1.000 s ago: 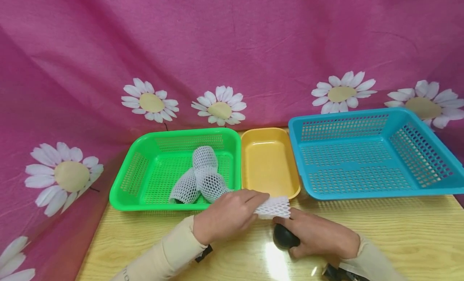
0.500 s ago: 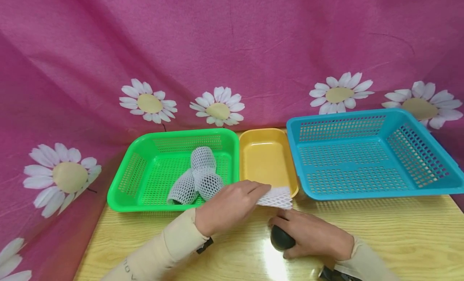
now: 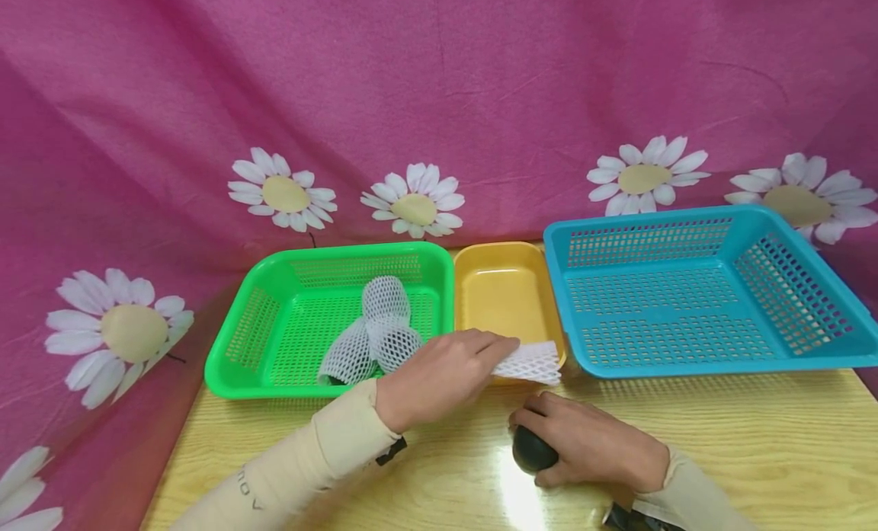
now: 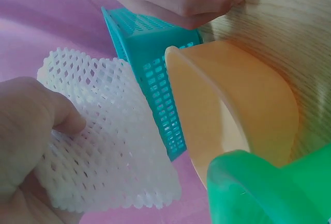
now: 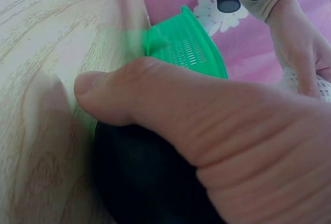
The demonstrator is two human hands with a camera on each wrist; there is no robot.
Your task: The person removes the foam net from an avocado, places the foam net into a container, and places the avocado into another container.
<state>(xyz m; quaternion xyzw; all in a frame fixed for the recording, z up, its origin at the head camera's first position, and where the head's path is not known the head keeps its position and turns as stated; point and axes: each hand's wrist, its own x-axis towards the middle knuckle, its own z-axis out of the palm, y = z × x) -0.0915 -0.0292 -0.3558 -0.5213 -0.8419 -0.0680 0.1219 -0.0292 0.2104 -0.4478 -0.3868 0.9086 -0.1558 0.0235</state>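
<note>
Beyond and left of the right hand (image 3: 595,444), I have the left hand (image 3: 440,377) pinching a white foam net (image 3: 530,363) by the yellow tray (image 3: 501,302). Nearer me, the right hand grips a dark rounded object (image 3: 533,449).

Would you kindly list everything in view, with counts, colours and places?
Perforated green plastic basket: one, green, left
Shallow yellow plastic tray: one, yellow, middle
Perforated blue plastic basket: one, blue, right
Bulging foam-mesh tubes: three, white, in green basket
Loose foam-mesh tube: one, white, in left hand
Smooth rounded object: one, near-black, in right hand
Wood-grain table: one, pale, beneath
Daisy-print cloth: one, magenta, behind
Wrist devices: two, black, at wrists
Cloth sleeves: two, cream, on arms
Hands: two, bare, front
</note>
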